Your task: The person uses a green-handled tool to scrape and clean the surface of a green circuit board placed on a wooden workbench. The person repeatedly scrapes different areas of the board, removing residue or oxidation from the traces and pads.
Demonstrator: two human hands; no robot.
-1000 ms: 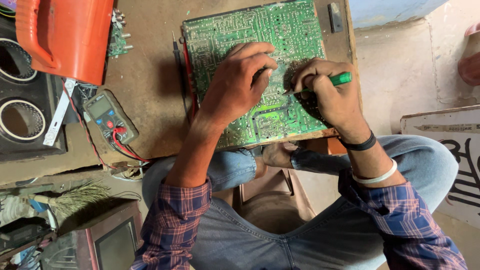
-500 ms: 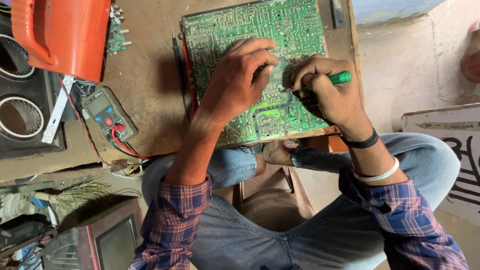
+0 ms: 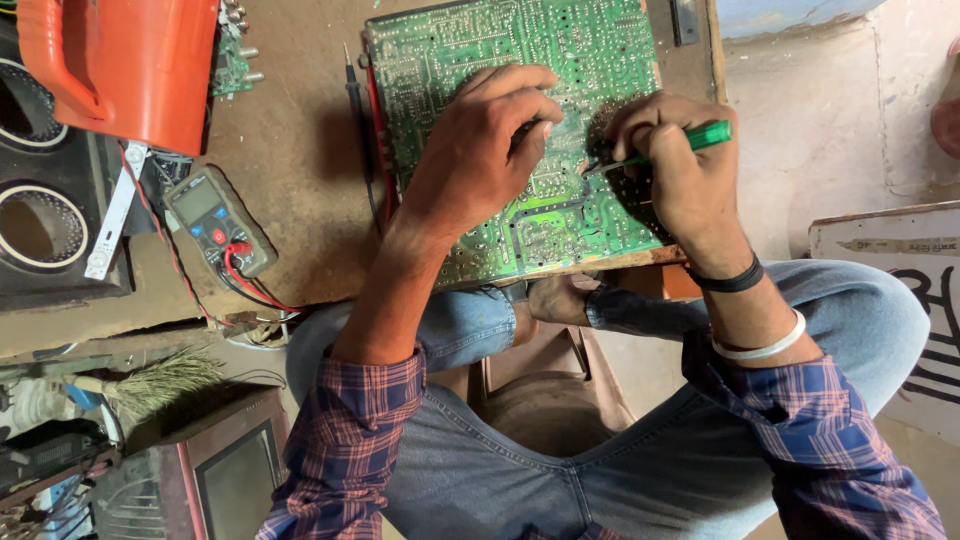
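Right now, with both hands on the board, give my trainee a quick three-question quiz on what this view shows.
1. True or false: the right hand holds a green-handled tool with its tip down on the green circuit board.
2. What does the left hand rest on? A) the multimeter B) the circuit board C) the orange casing
3. Fill in: the multimeter, with red and black leads plugged in, lies on the workbench to the ____ of the board in the picture.

Key: 1 true; 2 B; 3 left.
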